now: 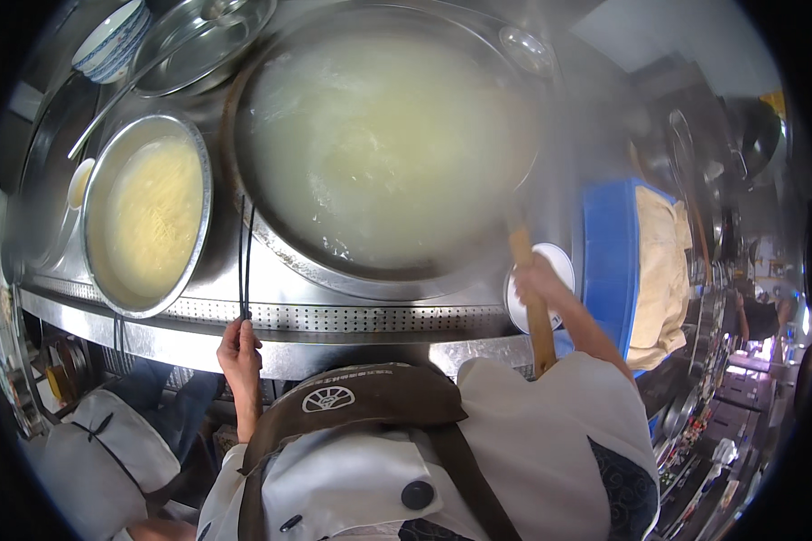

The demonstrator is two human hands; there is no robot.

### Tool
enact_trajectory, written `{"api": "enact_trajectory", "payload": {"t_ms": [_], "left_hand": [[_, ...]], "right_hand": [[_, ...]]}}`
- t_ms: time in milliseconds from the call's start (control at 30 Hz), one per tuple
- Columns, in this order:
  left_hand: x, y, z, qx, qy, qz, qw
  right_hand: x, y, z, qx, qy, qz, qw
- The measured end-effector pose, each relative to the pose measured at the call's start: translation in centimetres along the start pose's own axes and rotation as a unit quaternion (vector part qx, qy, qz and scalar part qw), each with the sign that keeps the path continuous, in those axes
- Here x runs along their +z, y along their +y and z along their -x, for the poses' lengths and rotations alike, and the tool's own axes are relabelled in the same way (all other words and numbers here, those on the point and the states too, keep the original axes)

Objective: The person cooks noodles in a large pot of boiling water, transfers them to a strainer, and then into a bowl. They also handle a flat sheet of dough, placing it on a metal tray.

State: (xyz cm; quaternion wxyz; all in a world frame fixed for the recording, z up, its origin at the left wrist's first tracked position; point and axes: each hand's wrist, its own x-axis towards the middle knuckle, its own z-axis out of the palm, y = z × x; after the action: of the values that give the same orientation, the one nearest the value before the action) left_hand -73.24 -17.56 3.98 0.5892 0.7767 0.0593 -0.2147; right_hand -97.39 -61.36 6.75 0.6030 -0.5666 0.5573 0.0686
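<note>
My left hand pinches a pair of long dark chopsticks at the counter's front edge; their tips point away from me, at the near-left rim of a large wok. Cloudy, pale yellow-green liquid fills the wok, and steam blurs its right side. In my right hand is a wooden handle that slants towards the wok; steam hides its far end. A white bowl sits below that hand. Left of the chopsticks stands a metal basin holding thin yellow noodles in liquid.
Stacked patterned bowls and a steel basin with a long-handled ladle stand far left. A blue crate with tan cloth is at right. Another person's white garment shows at lower left. A perforated strip edges the counter.
</note>
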Motion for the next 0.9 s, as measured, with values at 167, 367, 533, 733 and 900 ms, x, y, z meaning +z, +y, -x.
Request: {"api": "enact_trajectory", "payload": {"t_ms": [167, 367, 533, 733, 900], "left_hand": [[-0.4, -0.7, -0.5, -0.027, 0.009, -0.001, 1.0], [-0.9, -0.9, -1.5, -0.042, 0.01, 0.008, 0.999], [-2.2, 0.1, -1.6, -0.004, 0.0, -0.006, 1.0], [-3.5, 1.2, -1.5, 0.034, 0.026, -0.047, 0.998], [-1.9, 2.4, -0.9, 0.106, 0.031, -0.098, 0.989]], "right_hand": [[8.2, -2.4, 3.8, 0.081, -0.144, -0.054, 0.985], [14.7, -5.6, 0.4, 0.091, -0.307, -0.177, 0.931], [18.5, -9.6, -6.8, 0.031, -0.317, -0.277, 0.906], [17.9, -14.2, -9.4, -0.122, -0.281, -0.266, 0.914], [15.1, -17.2, -7.7, -0.209, -0.226, -0.275, 0.911]]}}
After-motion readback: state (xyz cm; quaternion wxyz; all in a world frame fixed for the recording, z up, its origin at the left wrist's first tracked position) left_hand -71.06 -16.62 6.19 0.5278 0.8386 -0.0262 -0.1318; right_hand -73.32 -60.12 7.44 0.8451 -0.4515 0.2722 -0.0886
